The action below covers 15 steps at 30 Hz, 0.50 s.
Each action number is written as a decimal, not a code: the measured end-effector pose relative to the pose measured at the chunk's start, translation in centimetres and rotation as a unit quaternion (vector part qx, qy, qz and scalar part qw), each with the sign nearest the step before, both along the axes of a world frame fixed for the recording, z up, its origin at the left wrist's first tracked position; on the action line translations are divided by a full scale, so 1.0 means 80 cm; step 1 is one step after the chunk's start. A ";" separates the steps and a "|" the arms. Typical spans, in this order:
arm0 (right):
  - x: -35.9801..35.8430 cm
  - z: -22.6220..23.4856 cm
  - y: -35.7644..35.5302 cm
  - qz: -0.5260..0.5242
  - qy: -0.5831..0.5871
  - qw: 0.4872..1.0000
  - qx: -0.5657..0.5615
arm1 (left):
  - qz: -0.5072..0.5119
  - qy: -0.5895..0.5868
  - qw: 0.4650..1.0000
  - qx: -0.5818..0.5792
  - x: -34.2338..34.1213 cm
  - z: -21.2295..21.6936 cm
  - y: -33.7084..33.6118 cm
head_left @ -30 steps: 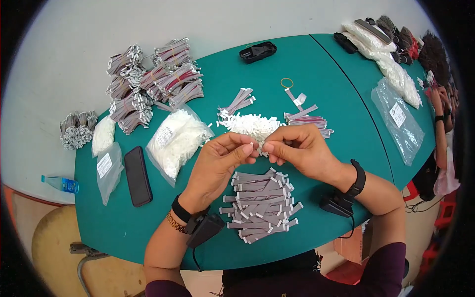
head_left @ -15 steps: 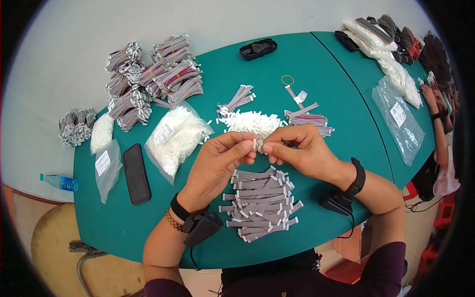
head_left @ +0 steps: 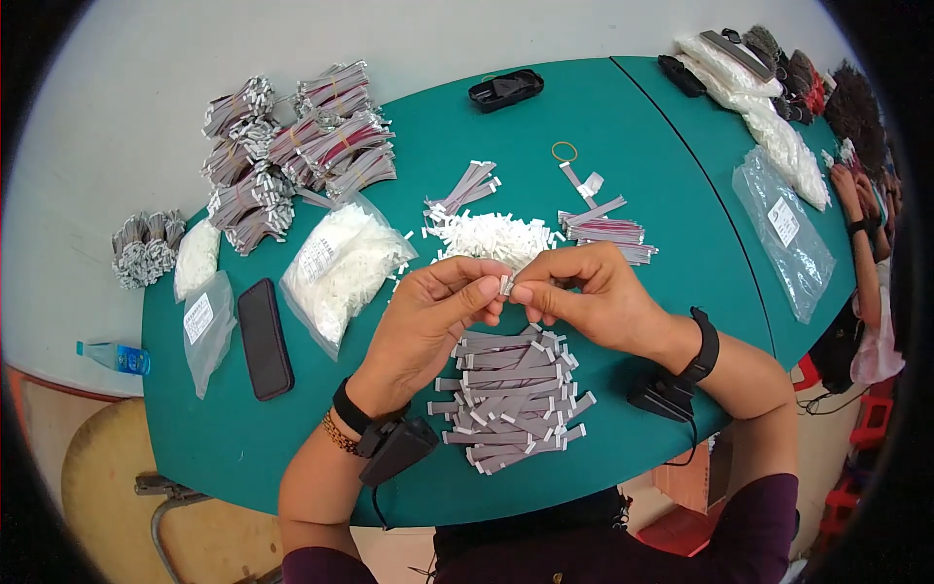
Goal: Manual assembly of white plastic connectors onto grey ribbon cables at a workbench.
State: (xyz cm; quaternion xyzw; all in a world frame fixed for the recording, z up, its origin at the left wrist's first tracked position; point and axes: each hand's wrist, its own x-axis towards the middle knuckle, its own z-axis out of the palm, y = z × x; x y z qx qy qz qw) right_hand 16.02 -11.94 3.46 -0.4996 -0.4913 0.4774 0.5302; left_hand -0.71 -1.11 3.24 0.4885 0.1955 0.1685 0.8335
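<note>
My left hand (head_left: 420, 313) and my right hand (head_left: 601, 300) meet above the green table (head_left: 662, 341), thumbs and forefingers pinched. Between the fingertips is a small white connector (head_left: 506, 284); the left fingers grip it. A short grey piece, apparently ribbon cable, shows beside it at the right fingertips, mostly hidden. Just beyond lies a heap of small white connector pieces (head_left: 491, 237). Nearer to me, below the hands, grey ribbon cables (head_left: 516, 394) with white ends are stacked crosswise. More cables (head_left: 613, 238) lie in a pile past my right hand.
On the left are a plastic bag of white pieces (head_left: 336, 268), a dark phone (head_left: 265, 339) and bundled cables (head_left: 341, 146). A black tray (head_left: 506, 91) sits at the back. To the right lies a clear bag (head_left: 786, 234); another person's arm (head_left: 864, 263) is beyond it.
The white connector at my fingertips has tilted, and more of the grey piece beside it shows. Both hands stay nearly in place; the view has shifted slightly.
</note>
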 end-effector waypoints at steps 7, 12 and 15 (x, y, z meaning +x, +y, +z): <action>0.000 0.001 0.001 0.001 0.003 1.000 0.006 | -0.005 -0.009 1.000 -0.005 0.000 0.000 0.000; 0.000 0.001 0.000 0.000 0.002 1.000 0.007 | -0.011 -0.015 1.000 -0.007 0.000 0.000 -0.001; -0.001 0.001 0.000 -0.001 0.006 1.000 0.009 | -0.011 -0.014 1.000 -0.006 0.000 0.000 -0.001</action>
